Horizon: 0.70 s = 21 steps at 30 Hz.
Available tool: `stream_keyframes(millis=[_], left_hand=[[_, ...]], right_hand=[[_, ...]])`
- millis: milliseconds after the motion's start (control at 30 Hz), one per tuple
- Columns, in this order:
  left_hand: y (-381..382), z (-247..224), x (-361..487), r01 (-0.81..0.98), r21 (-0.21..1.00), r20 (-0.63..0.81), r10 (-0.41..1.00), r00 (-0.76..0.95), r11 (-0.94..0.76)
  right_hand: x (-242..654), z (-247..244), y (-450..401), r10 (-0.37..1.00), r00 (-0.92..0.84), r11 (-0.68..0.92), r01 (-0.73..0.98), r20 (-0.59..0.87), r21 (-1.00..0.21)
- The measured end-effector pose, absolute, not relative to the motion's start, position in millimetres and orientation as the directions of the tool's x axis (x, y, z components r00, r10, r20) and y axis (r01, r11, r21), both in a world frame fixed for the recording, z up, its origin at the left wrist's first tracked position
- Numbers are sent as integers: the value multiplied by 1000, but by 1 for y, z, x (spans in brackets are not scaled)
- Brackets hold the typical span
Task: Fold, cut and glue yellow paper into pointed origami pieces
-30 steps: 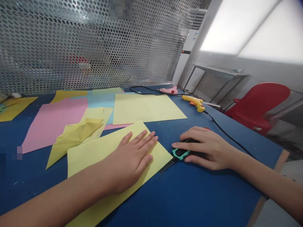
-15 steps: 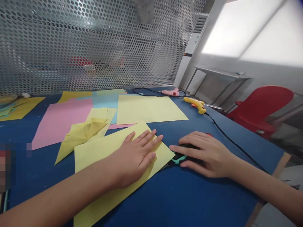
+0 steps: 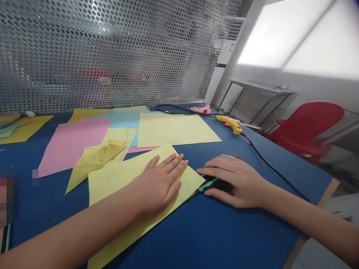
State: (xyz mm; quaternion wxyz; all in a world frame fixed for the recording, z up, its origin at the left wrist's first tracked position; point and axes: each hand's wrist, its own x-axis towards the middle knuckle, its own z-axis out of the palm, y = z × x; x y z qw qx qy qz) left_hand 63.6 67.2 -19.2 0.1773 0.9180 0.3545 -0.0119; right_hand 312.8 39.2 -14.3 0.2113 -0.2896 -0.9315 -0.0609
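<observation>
Yellow sheet (image 3: 117, 183) under flat left hand (image 3: 159, 184), right hand (image 3: 238, 181) gripping one green tool (image 3: 208, 184), two glue guns (image 3: 235, 127)

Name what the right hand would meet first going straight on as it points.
The right hand would likely meet the yellow sheet under the left hand first; any gap is hard to judge.

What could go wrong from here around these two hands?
The black-and-green tool, partly covered by the right hand, is at the corner of the large pale-yellow paper sheet and might crease or nick it. If the left hand, flat on that sheet, shifts it, the folded yellow paper beside it could get crushed. The black cord of the yellow plastic glue gun might snag the right forearm.
</observation>
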Motion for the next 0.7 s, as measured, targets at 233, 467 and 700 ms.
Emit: stream_keyframes(millis=[233,467,700], left_hand=[[66,-17,64,661,281,-163,644,747,-696],[62,-12,65,689,277,-193,663,723,-670],[66,-18,62,690,277,-176,671,721,-669]], right_hand=[[316,-15,41,516,-750,835,549,415,-46],[317,-14,43,495,-770,852,522,402,-47],[318,-15,42,491,-768,853,520,412,-47]])
